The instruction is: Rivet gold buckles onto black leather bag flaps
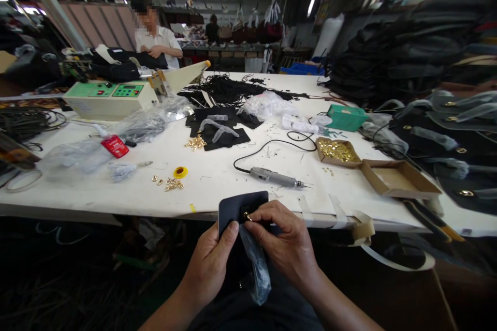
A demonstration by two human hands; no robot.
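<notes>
A dark leather-like panel [233,207] is held up at the table's near edge, its left side pinched by my left hand [212,256] with the thumb on top. My right hand [285,240] pinches a small gold metal fitting [247,215] against the panel between thumb and forefinger. From the panel hangs a strip wrapped in clear plastic [258,269], below the fingers. Just beyond my hands lies a grey electric screwdriver [275,177] with a black cord. To its left are a yellow ring [180,172] and loose gold fittings [173,184].
Two cardboard trays stand right, one with gold pieces [337,151], the other a bare tray [399,178]. A red glue bottle [115,146] and a green-topped machine [112,98] are left. Dark panels [217,126] lie mid-table. A person [157,41] works across the table.
</notes>
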